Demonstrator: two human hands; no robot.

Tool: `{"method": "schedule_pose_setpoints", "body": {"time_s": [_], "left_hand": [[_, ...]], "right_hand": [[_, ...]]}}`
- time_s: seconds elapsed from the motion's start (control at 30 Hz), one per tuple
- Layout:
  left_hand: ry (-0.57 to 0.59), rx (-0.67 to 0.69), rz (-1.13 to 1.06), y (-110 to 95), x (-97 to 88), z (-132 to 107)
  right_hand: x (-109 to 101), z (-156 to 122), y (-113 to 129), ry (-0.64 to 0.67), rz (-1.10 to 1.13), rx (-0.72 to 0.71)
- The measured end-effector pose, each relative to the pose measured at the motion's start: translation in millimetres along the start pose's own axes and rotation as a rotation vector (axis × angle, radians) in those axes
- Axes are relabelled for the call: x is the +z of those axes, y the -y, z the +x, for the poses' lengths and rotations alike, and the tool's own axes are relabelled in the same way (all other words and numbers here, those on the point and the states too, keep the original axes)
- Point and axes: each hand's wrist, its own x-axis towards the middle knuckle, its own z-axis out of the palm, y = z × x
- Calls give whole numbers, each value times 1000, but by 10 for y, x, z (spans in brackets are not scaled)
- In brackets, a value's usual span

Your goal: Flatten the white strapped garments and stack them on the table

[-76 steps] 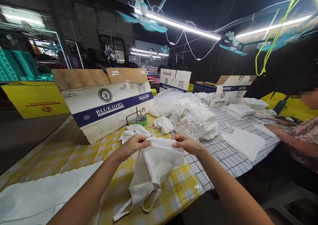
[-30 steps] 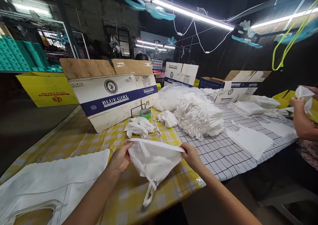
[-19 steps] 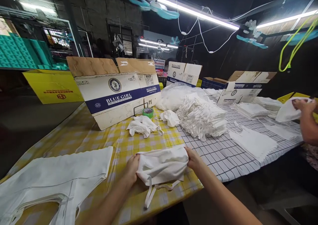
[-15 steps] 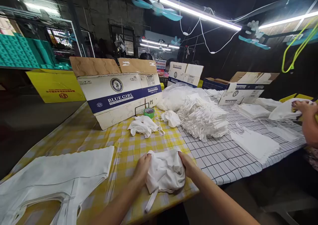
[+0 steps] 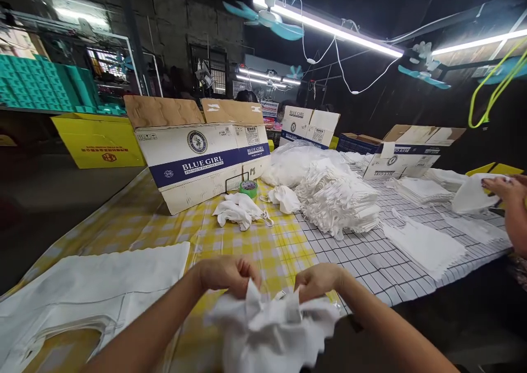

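Observation:
A piece of white fabric (image 5: 274, 332), smeared by motion, hangs bunched between my hands at the near edge of the table. My left hand (image 5: 230, 274) pinches its upper edge on the left, fingers closed. On the right, my right hand (image 5: 316, 281) grips the same edge, also closed. The garment's exact kind cannot be made out. Just beyond lie two crumpled white cloth pieces, one (image 5: 239, 211) left of the other (image 5: 285, 199). To the left, a flat stack of white cut fabric (image 5: 119, 271) is spread on the yellow checked tablecloth (image 5: 214, 249).
A large pile of white pieces (image 5: 337, 197) sits beyond my right hand, beside a clear plastic bag (image 5: 288, 161). Green tape (image 5: 248, 188) stands by a Blue Girl carton (image 5: 206, 161). At far right, a co-worker's hand (image 5: 504, 189) holds white cloth (image 5: 473, 193).
My hands have turned over and drawn the white fabric nearer to me; it now hangs loose and blurred below them. The co-worker's hand has shifted slightly at the right.

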Motion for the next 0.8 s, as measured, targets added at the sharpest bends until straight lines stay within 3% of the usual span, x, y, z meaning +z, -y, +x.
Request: {"method": "schedule_pose_setpoints", "body": {"time_s": [0.07,0.1,0.17,0.23,0.27,0.33,0.43,0.53,0.6,0.7,0.8], "left_hand": [[188,-138,382,-222,77,-171],[221,-155,593,-296,160,-229],[148,-131,1066,-338,381,-300],[-5,-125,1484,-253,596,-340],[-67,-137,1616,-185,671,-359],[-157,-166,1678,-54,714,-404],[-201,-178,1383,36,543,-494],[-73,-113,859,40,295,-562],[-56,-2,493,65,192,-566],[-222,224,21,169,152,-501],[-373,372,-350,275,188,-383]], "right_hand": [[-100,-62,174,150,-371,75],[-153,-78,261,112,-575,105],[-263,-97,411,-167,-890,132],[-375,-124,522,-419,-1007,108],[-428,-144,565,-475,-1003,66],[-523,-194,625,-453,-877,-56],[-645,-241,630,-253,-472,-184],[-763,-197,501,-195,-140,-131],[-832,-118,375,-205,-48,-71],[-865,27,234,-320,-71,1],[-743,133,217,-476,-135,59]]}}
